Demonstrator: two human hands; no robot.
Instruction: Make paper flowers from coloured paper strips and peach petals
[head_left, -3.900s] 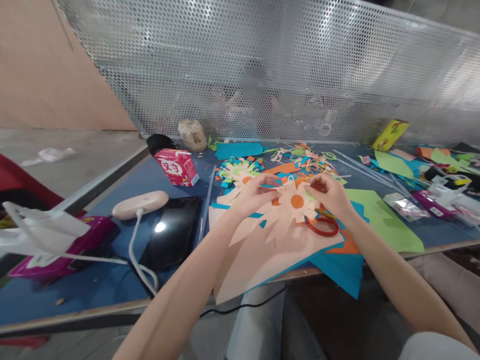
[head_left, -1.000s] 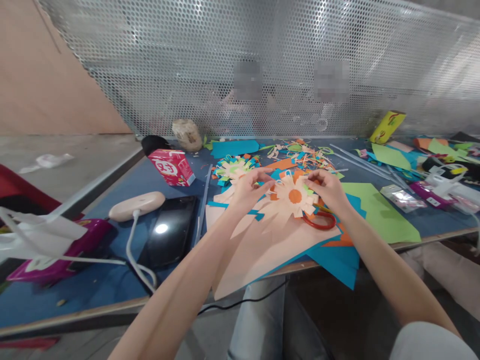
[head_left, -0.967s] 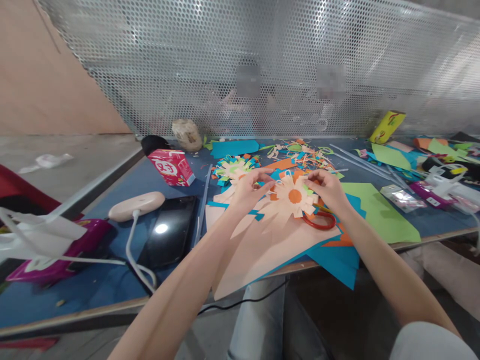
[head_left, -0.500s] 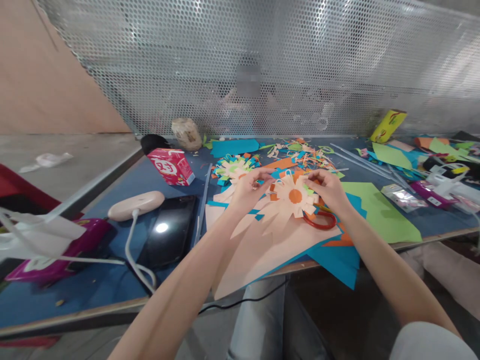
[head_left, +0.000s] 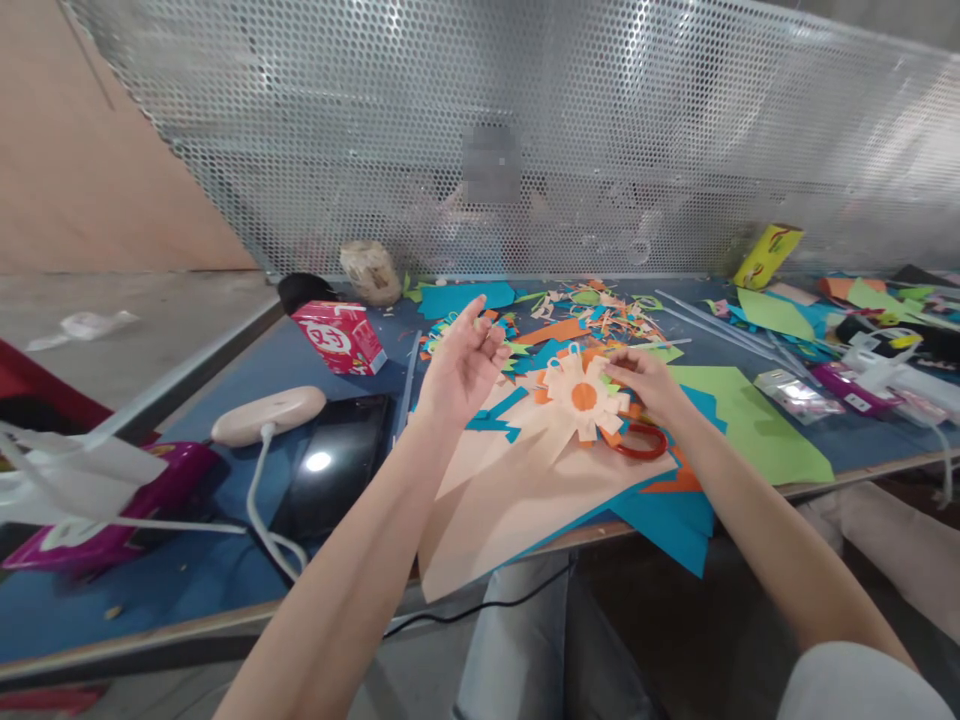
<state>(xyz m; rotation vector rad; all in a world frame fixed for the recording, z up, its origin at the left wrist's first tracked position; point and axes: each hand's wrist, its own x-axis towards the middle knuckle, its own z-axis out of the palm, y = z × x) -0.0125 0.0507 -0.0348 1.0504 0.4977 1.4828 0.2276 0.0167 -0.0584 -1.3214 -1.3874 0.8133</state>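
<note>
A paper flower (head_left: 559, 398) with pale peach petals and an orange centre hangs over the stacked paper. My right hand (head_left: 646, 383) pinches its right edge between thumb and fingers. Raised to the left of it, my left hand (head_left: 461, 370) is turned palm up with its fingers apart, holding nothing. Behind that hand a second, multicoloured paper flower (head_left: 510, 325) is partly hidden. Red-handled scissors (head_left: 639, 443) lie just below my right hand. Beneath are peach paper sheets (head_left: 495, 510) and blue sheets (head_left: 667, 520).
A red box (head_left: 341, 338), a pale pink device (head_left: 270, 415) with a white cable and a dark phone (head_left: 337, 460) are on the left. Paper scraps (head_left: 607, 305) lie at the back below a perforated metal panel (head_left: 420, 130). Green paper (head_left: 765, 430) is on the right.
My left hand has let go of the paper flower, moved left and up, and turned its palm upward. My right hand keeps its pinch on the flower.
</note>
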